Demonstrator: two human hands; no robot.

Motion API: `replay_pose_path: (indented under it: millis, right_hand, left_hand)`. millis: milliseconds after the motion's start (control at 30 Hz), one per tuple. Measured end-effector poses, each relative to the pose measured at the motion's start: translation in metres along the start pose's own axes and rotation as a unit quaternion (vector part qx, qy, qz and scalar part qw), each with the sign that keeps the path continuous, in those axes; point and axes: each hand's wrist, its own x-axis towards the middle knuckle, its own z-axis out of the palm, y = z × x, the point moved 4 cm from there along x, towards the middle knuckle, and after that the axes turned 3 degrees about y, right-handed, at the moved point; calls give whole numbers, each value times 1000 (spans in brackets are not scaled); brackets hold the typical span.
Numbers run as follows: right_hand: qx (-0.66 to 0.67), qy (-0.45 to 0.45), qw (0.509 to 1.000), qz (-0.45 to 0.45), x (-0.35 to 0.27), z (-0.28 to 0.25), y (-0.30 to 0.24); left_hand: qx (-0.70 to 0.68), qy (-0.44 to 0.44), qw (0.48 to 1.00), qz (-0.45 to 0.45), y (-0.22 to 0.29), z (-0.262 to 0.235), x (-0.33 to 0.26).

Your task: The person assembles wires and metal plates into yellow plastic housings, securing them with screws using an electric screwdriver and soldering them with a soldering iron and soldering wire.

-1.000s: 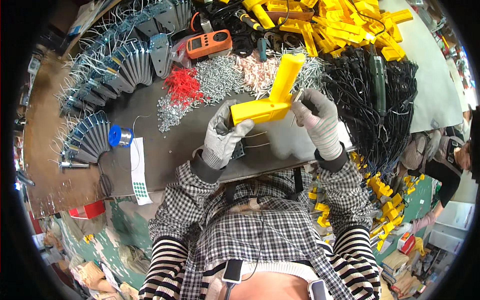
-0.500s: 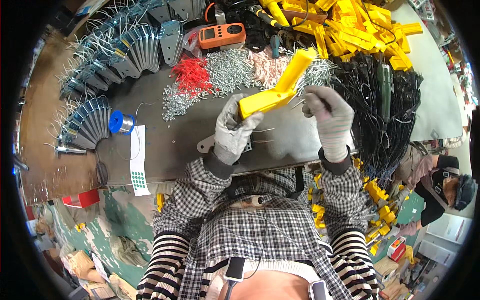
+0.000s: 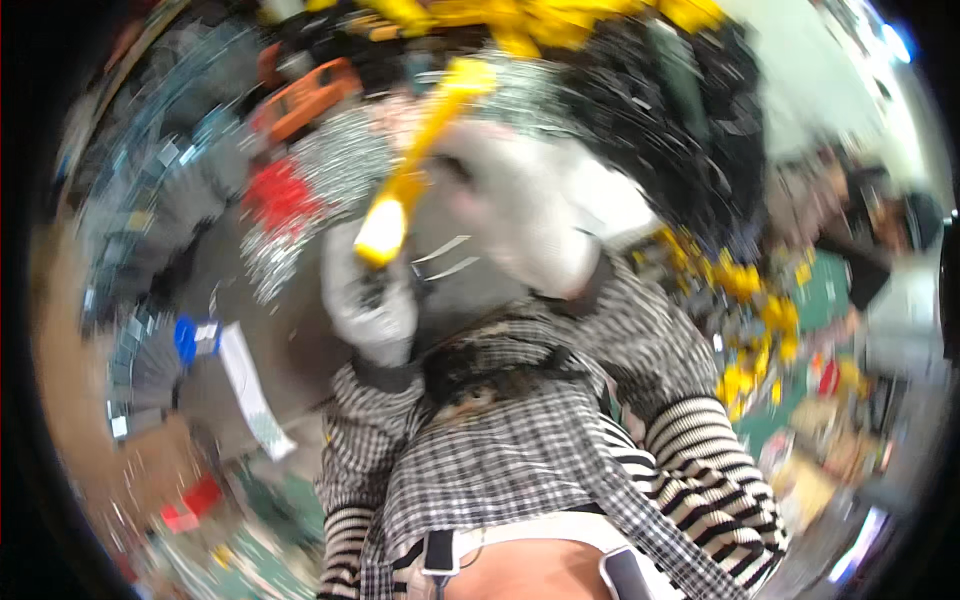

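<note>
My gloved left hand [image 3: 370, 310] is closed on the lower end of an angled yellow plastic housing [image 3: 408, 182], whose long arm points up and away over the bench. To the right of it is my gloved right hand [image 3: 520, 210], close beside the housing. Motion smears its fingers, so I cannot tell whether it touches the housing or holds anything. Two pale wire ends [image 3: 445, 262] show between my hands, low over the dark bench top. The whole view is blurred.
Red pieces [image 3: 278, 197] and silver screws [image 3: 350, 150] lie beyond my left hand, near an orange meter [image 3: 312, 98]. A blue spool [image 3: 188, 341] and white paper strip [image 3: 250, 385] are left. Black cables [image 3: 690, 110] spread at right; another person [image 3: 850, 220] sits far right.
The view has swung and blurred. My right hand has come in from the right, close to the yellow housing. My left hand still holds the housing, which now points more steeply away.
</note>
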Motion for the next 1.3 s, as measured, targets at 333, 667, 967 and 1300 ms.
replay_pose_path:
  millis: [333,667,967,1300]
  right_hand:
    - [-244,-32,884,-397,12,-36,-16]
    - [-292,-209,900,-244,-37,-12,28]
    - [-238,-198,937,-164,-68,15,45]
    - [-248,-134,952,-117,-91,41,48]
  left_hand:
    - [-117,-244,903,-335,-51,-94,80]
    - [419,-245,855,181,-33,-39,-9]
    - [385,-261,875,135,-35,-18,-10]
    - [227,-293,929,19,-54,-33,-25]
